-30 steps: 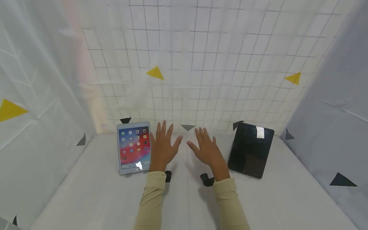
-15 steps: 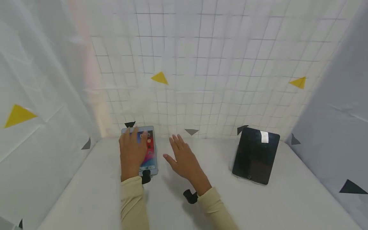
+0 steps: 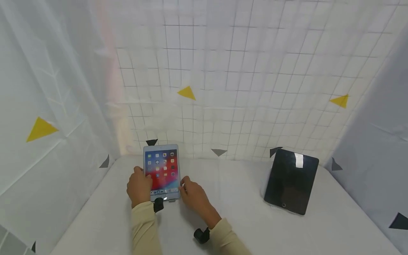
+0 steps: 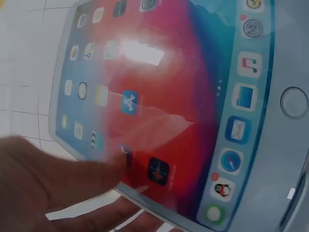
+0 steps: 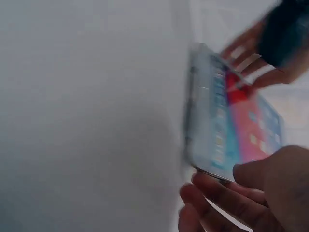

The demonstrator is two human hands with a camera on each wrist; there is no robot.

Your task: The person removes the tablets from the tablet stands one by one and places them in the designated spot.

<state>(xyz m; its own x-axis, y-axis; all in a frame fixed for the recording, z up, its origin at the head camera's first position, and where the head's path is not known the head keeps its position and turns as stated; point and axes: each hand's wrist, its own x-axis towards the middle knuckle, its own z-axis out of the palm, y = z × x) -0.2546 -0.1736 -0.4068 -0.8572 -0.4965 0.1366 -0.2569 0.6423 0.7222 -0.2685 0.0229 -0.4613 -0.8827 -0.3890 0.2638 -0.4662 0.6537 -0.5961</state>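
A white-framed tablet [image 3: 164, 170], its screen lit with rows of app icons, leans upright at the back left in the head view. My left hand [image 3: 139, 187] grips its left edge. In the left wrist view the thumb lies over the screen's border and the fingers pass behind the edge. My right hand [image 3: 195, 196] is at the tablet's lower right edge. The right wrist view shows its thumb [image 5: 253, 174] at the front edge of the tablet [image 5: 212, 130] and the fingers curled beneath.
A black tablet [image 3: 291, 180] with a dark screen leans at the back right. Behind both hangs a white sheet [image 3: 242, 92] over a grid, marked with yellow and dark triangles. White sheeting [image 3: 379, 141] closes off the sides. The tabletop [image 3: 274, 233] is white.
Both hands have moved left from the middle. The left hand passed across the lit tablet to its left edge; the right came to its right edge. Both now hold it. The view has shifted slightly.
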